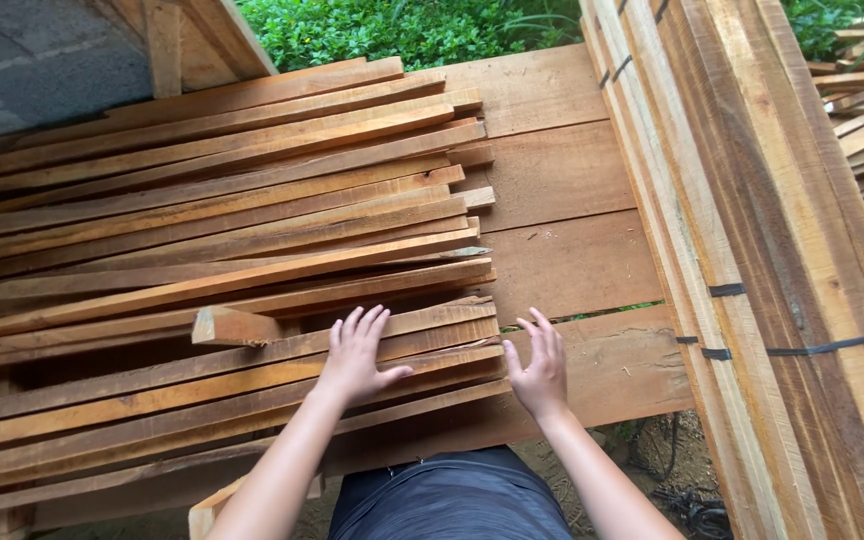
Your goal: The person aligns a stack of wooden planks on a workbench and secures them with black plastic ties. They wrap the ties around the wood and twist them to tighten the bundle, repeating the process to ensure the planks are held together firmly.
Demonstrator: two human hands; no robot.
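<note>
Here two hands, left (355, 355) and right (540, 368), lie open, empty, on stacked slats (252, 260).

The bare stretch of wide reddish-brown base planks (562, 210) between the heap of thin orange-brown wooden slats (212, 240) and the tall strapped bundle of pale sawn boards (752, 250) is the open lane; a hand can pass there freely. The right hand (540, 365) hovers at its near end, by the slat ends. The left hand (355, 352) lies flat on the heap, which blocks everything to the left. 1 short loose slat end (235, 326) juts up just beside it. A narrow gap (612, 311) splits 2 planks, possibly too thin for fingers.
</note>
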